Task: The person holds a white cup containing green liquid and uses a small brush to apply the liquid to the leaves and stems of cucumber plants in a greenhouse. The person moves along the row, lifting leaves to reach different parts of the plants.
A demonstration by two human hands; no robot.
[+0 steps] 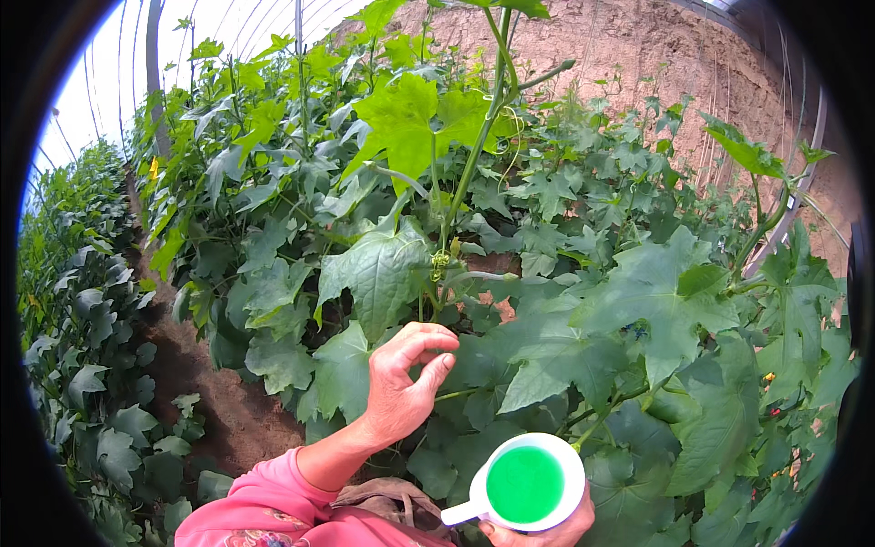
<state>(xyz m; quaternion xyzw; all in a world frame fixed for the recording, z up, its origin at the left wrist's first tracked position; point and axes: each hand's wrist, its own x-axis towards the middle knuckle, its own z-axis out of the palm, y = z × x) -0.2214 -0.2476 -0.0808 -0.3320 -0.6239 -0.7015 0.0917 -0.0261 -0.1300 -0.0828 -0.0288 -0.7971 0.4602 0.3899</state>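
My left hand (pixel 410 383), in a pink sleeve (pixel 273 499), is raised before the vine with its fingers curled and the thumb near the index fingertip. Whether something small lies between them cannot be made out. Just above it are the climbing vine's stem (pixel 472 157), curled tendrils (pixel 439 265) and a large lobed leaf (pixel 383 270). At the bottom, my right hand (pixel 547 530) holds a white cup (pixel 576 472) from below and the right side. Bright green liquid (pixel 525 484) fills much of the cup, whose handle points to the lower left.
Dense leafy vines (pixel 273 232) stand around me, with broad leaves (pixel 656 294) close on the right. A bare soil path (pixel 212 403) runs between rows on the left. An earthen wall (pixel 636 61) rises behind, and a metal post (pixel 154 75) stands at upper left.
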